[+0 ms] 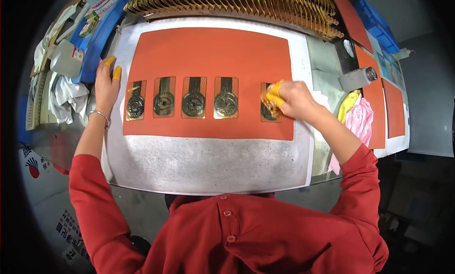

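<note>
The right hand (pixel 290 99), fingers curled, presses the fifth gold medal card (pixel 269 108) at three o'clock on the orange mat (pixel 208 55); the left hand (pixel 107 86) lies flat and empty at nine o'clock.

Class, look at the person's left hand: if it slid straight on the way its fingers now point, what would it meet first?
The left hand points away from the person, up the picture. First in that line is probably the blue tray, its edge just beyond the yellow-capped fingers; whether they already touch it is unclear.

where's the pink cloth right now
In the head view the pink cloth lies at the right table edge, just right of the right hand's forearm, beside a yellow cloth.
</note>
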